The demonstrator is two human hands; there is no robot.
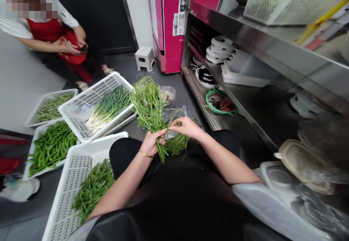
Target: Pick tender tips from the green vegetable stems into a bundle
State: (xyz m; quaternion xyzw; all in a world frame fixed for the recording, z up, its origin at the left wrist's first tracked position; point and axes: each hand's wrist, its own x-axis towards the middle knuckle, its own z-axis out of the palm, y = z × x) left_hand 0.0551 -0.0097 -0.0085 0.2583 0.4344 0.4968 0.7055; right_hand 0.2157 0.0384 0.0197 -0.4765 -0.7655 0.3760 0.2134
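My left hand [153,142] is closed around the stems of a large bunch of leafy greens [148,104], whose leafy tops point away from me and whose cut stem ends stick out below my fist. Just to the right, my right hand [187,128] pinches a thin green sprig [172,121] between thumb and fingers, close to the bunch. Beneath both hands, between my knees, lies a heap of loose green trimmings [177,143] beside a clear plastic bag [174,115].
On my left, white baskets hold leafy greens [95,186], green peppers [53,144], scallions [110,108] and green beans [54,106]. A person in a red apron [51,30] sits beyond them. A metal shelf [261,40] with dishes runs along my right. A white stool [144,58] stands ahead.
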